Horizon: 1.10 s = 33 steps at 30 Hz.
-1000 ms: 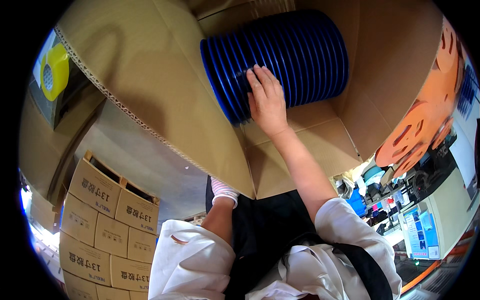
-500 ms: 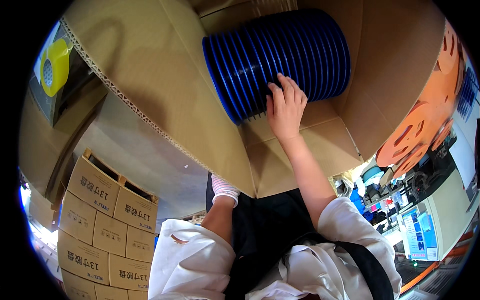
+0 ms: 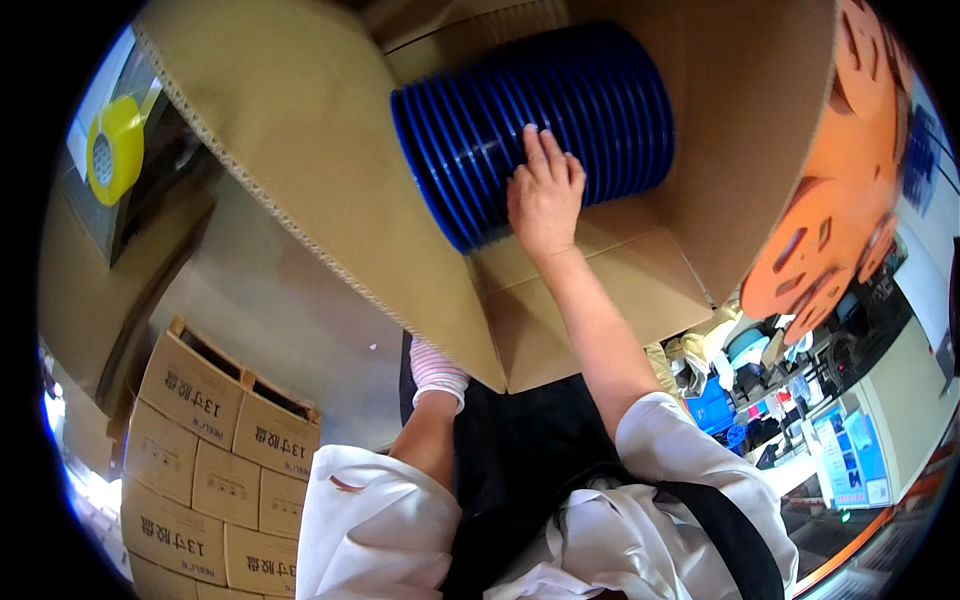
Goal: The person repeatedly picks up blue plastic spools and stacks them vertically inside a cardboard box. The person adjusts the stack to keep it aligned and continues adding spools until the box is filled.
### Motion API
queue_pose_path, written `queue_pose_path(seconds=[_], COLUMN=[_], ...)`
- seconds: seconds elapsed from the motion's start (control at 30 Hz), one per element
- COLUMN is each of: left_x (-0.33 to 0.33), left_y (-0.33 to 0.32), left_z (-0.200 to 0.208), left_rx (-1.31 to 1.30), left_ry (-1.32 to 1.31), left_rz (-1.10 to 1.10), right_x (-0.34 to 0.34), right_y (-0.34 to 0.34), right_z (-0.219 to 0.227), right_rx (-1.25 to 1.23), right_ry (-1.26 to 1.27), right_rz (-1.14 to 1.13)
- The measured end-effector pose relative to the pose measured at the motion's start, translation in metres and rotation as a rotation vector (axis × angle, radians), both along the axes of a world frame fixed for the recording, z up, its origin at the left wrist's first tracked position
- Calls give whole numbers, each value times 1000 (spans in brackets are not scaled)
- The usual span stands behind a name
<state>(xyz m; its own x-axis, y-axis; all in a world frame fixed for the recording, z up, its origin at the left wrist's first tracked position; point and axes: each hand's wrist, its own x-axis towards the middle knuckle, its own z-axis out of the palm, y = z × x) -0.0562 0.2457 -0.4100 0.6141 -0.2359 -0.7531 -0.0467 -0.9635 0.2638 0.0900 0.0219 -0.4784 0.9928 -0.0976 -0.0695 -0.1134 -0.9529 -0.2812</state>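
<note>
right hand (image 3: pixel 545 195) flat, fingers spread on blue plate stack (image 3: pixel 530 125) | stack lying sideways in cardboard box (image 3: pixel 300 150); left hand hidden

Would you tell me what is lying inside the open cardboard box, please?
Inside the cardboard box a stack of blue plates lies on its side, the right hand resting on their rims. The box flap covers the left hand, and the plates hide whatever is behind them.

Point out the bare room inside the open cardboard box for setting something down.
Bare box floor lies below the stack of blue discs, around the right hand and its forearm. The upper part is crowded: the stack fills it between the flaps.
</note>
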Motion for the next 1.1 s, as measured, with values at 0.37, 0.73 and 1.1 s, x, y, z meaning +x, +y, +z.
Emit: queue_pose_path(seconds=[0.37,0.73,1.1], left_x=[18,-22,129], left_y=[-3,-19,-229], left_z=[2,91,34], left_rx=[1,-186,-576], left_ry=[147,-245,-406], left_rz=[4,202,-171], right_x=[-9,-73,-83], right_y=[-17,-153,-198], right_z=[176,292,281], right_rx=[687,706,565], right_ry=[-175,-468,-501], right_rz=[-345,-477,-377])
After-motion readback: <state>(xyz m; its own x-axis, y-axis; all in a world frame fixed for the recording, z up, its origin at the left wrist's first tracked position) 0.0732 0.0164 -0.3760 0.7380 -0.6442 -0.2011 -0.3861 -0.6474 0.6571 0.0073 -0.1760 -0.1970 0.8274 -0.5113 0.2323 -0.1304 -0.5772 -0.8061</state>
